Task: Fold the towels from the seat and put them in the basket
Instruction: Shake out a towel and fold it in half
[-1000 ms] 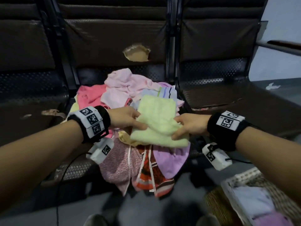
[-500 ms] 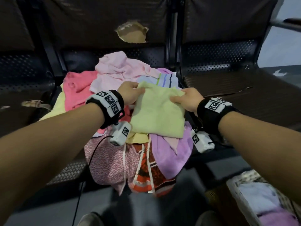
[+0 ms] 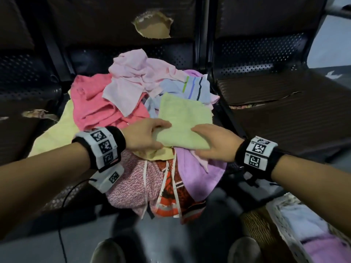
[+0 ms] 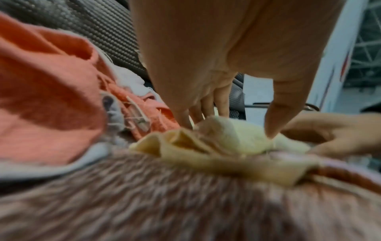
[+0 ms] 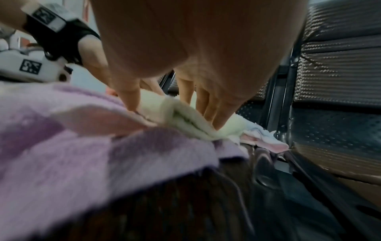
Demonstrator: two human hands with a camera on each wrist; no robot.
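Pale green towel lies folded flat on top of the towel pile on the seat. Left hand at the towel's near-left corner: thumb on top of the cloth, other fingers reaching down past the edge, so the corner is pinched between them. Right hand at the near-right corner: thumb pressing down on the near edge, the other fingers held close together and laid on the cloth just beyond it; in the right wrist view the folded layers bunch up between thumb and fingers. Beyond the fingertips sit a striped blue towel and a light pink towel. To the left of the left hand, a coral pink towel. Under and nearer than both hands, a lilac towel hangs over the seat's front edge, beside a red patterned cloth. Basket stands on the floor well below the right wrist, with folded towels inside.
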